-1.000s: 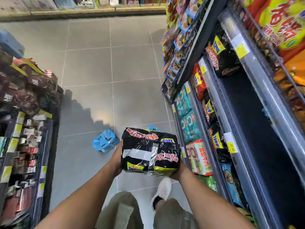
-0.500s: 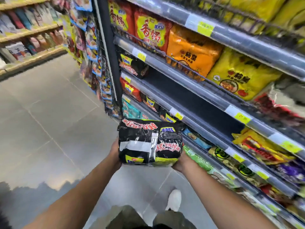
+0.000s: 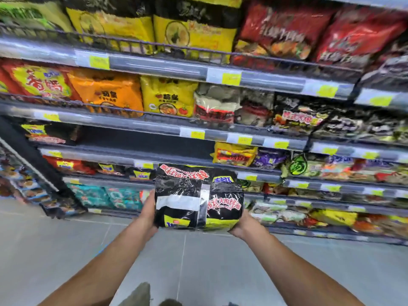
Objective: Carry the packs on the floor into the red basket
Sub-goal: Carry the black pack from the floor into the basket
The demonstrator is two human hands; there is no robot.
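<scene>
The black noodle pack point(image 3: 194, 195) is held up in front of the stocked shelves point(image 3: 154, 67). Your left hand point(image 3: 148, 214) grasps its left edge and your right hand point(image 3: 241, 224) cups its lower right corner. Both forearms reach forward above the grey floor point(image 3: 198, 261).

The shelving point(image 3: 154, 67) stands like a wall straight ahead, its tiers crammed with packs to the front edges. A wire rail point(image 3: 110, 38) bars the fronts of the upper tiers. One dark gap point(image 3: 136, 138) opens on the middle tier, left of centre, where a hand could enter. A black upright point(image 3: 33, 160) slants down at the left. The grey floor point(image 3: 198, 261) lies open across the aisle. The left hand point(image 3: 149, 214) and right hand point(image 3: 245, 226) both grip the black pack point(image 3: 194, 195), close before the lower tiers.
</scene>
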